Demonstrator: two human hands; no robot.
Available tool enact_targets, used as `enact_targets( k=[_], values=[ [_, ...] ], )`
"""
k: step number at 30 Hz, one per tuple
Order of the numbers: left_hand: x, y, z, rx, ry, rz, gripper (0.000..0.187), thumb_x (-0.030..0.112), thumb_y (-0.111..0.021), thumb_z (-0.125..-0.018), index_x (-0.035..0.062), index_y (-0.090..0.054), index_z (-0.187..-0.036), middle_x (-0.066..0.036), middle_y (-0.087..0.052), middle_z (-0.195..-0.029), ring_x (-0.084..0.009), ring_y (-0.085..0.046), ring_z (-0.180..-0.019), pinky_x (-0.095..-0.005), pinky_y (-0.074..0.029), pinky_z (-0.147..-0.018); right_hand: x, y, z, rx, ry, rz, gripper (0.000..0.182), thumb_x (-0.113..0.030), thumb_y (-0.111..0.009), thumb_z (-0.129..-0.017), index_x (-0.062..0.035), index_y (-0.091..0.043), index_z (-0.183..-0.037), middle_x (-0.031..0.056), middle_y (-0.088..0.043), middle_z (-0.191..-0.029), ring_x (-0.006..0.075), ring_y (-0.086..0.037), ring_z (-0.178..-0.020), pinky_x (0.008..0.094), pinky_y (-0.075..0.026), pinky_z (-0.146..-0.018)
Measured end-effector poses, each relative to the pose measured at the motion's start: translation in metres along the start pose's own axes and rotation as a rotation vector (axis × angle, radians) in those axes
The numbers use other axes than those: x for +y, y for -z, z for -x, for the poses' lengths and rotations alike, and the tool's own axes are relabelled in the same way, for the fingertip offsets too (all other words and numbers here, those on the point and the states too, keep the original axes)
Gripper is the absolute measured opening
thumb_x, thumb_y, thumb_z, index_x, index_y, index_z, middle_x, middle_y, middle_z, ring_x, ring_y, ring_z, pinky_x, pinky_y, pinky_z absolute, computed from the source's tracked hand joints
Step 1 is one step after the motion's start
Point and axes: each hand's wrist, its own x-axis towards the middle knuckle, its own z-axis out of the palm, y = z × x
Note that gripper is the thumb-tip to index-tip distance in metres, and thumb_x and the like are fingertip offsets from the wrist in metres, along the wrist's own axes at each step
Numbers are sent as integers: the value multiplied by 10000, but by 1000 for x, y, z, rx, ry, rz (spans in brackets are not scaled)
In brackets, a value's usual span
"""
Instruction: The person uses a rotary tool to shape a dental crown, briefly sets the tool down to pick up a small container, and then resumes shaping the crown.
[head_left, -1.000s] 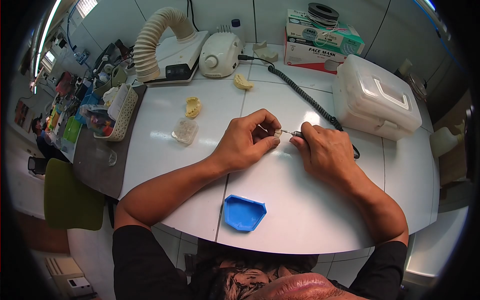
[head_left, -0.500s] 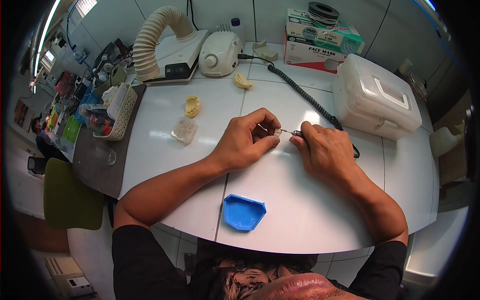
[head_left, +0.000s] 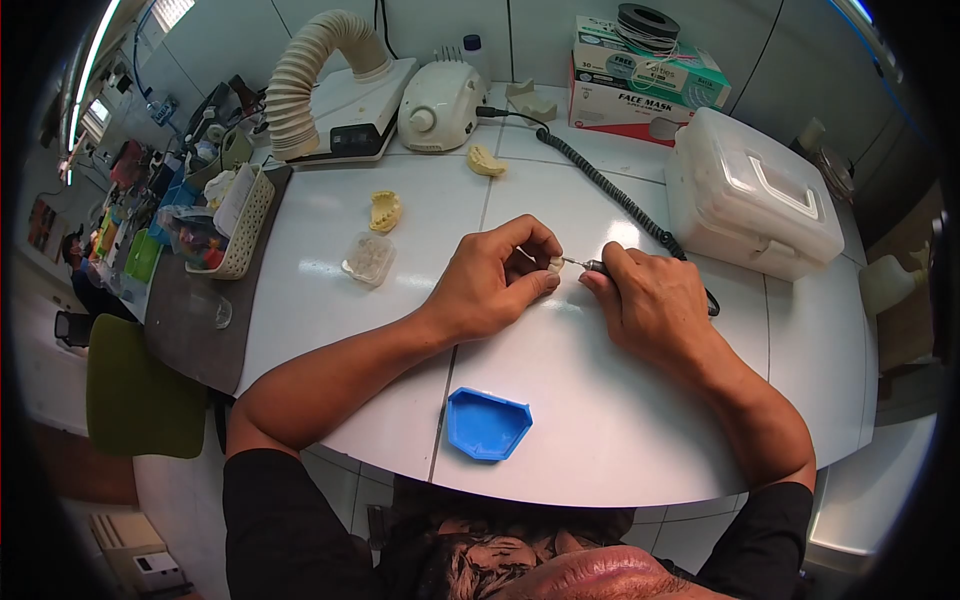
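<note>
My left hand (head_left: pixel 492 278) is closed, pinching a small off-white tooth-like piece (head_left: pixel 556 264) between thumb and fingertips. In my right hand (head_left: pixel 655 295) is a rotary handpiece (head_left: pixel 595 267), gripped like a pen near its front end. Its thin metal bur points left, with the tip right at the small piece. From the handpiece a coiled black cord (head_left: pixel 615 192) runs back to a white control unit (head_left: pixel 438 108) with a round knob. A blue angular tray (head_left: pixel 489 426) lies on the table (head_left: pixel 590 400) in front of my body.
Left of my hands are a clear box (head_left: pixel 370 260) and a yellowish dental cast (head_left: pixel 385 211); another cast (head_left: pixel 486 161) lies farther back. A hosed machine (head_left: pixel 362 110) stands at the back left. Mask boxes (head_left: pixel 640 100) and a white case (head_left: pixel 752 195) stand at right.
</note>
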Motion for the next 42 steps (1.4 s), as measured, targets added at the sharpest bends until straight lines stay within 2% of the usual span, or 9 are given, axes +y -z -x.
enact_targets(
  k=[13,28,31,42],
  values=[
    [1,0,0,-3,14,14,197,39,-772,-971,-5,-673,-1135,-92,-776,-982,-177,-797,-920,-315,-620,-832,0,1,0,11,13,-5,383,-391,-625,-1100,-40,-670,-950,156,-736,-784,376,-724,-656,502,-560,-600],
    [-1,0,0,1,22,48,191,17,-775,-968,-8,-666,-1122,-81,-780,-952,-135,-772,-905,-298,-616,-840,0,2,0,14,29,-6,363,-371,-639,-1091,-44,-661,-936,151,-733,-774,374,-723,-658,497,-551,-591],
    [1,2,0,-45,63,27,194,11,-763,-1017,-5,-644,-1170,-65,-753,-1039,-116,-749,-978,-275,-619,-881,0,2,0,9,29,-12,358,-369,-647,-1087,-45,-660,-936,151,-730,-771,375,-722,-656,496,-550,-594],
    [1,2,-1,-54,98,63,191,-13,-742,-1021,-10,-620,-1169,-77,-748,-1040,-132,-767,-990,-272,-635,-883,0,2,0,14,51,-9,361,-373,-651,-1085,-46,-661,-932,151,-726,-765,379,-713,-641,497,-546,-583]
  ],
)
